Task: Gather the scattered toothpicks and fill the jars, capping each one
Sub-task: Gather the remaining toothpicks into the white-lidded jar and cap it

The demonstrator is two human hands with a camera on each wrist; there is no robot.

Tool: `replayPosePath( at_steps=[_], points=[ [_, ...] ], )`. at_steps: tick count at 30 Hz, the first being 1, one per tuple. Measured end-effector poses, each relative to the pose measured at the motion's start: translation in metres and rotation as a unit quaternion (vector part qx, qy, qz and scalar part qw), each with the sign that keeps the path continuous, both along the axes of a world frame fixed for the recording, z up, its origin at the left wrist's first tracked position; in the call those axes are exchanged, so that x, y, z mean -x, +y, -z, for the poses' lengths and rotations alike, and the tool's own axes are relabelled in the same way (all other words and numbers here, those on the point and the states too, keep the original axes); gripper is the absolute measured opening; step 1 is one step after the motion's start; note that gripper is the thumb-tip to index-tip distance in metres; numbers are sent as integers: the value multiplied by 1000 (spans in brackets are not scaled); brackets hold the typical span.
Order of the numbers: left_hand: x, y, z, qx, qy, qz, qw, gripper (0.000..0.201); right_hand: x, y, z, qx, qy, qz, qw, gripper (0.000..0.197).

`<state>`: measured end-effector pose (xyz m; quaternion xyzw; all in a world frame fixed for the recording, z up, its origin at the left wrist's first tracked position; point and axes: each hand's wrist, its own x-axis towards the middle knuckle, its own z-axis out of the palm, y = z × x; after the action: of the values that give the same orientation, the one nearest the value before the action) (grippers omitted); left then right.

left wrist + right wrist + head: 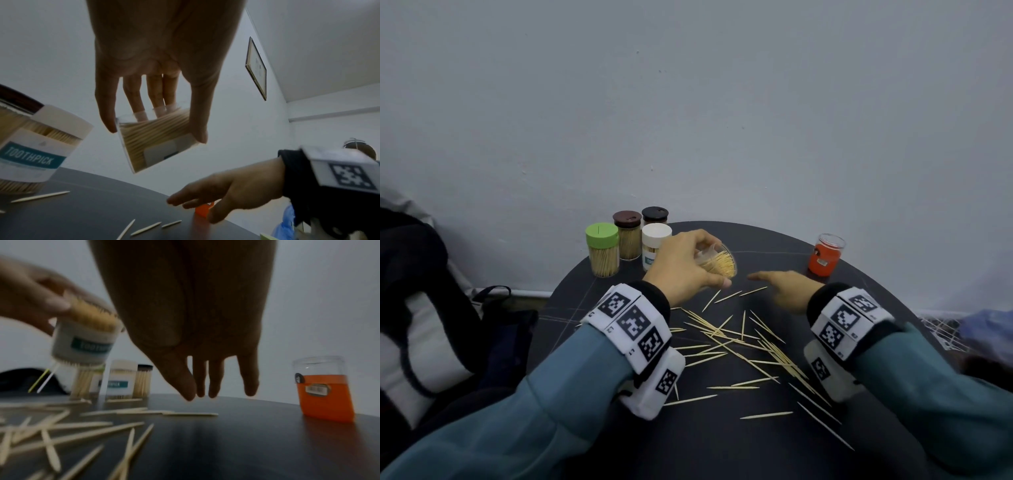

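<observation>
Toothpicks [736, 337] lie scattered across the dark round desk [767, 240]. Left hand [681, 267] grips a tilted, uncapped clear jar [717, 262] of toothpicks above the desk. Right hand [786, 289] hovers low beside it, fingers straight, holding nothing. Four capped jars [628, 240] stand behind; an orange jar [825, 255] stands apart at right.
</observation>
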<state>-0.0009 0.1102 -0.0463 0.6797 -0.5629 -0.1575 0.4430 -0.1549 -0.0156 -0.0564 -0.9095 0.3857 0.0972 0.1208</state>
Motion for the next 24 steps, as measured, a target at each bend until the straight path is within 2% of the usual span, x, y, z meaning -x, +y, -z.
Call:
replayPosePath(
  at_steps=[4, 6, 14, 19, 24],
  points=[
    [1, -1, -2, -5, -1, 1, 1000, 55, -4, 5, 6, 10, 99, -38, 994, 64],
    [1, -1, -3, -4, -9, -1, 1000, 54, 0, 9, 8, 12, 118, -42, 992, 63],
    [7, 2, -6, -9, -25, 3, 1000, 56, 36, 40, 6, 2, 122, -22, 992, 49],
    [11, 5, -7, -15, -35, 3, 999, 56, 51, 59, 7, -26, 104, -37, 994, 67],
    [14, 6, -7, -18, -30, 8, 999, 56, 49, 59, 9, 5, 52, -21, 998, 46]
  ],
)
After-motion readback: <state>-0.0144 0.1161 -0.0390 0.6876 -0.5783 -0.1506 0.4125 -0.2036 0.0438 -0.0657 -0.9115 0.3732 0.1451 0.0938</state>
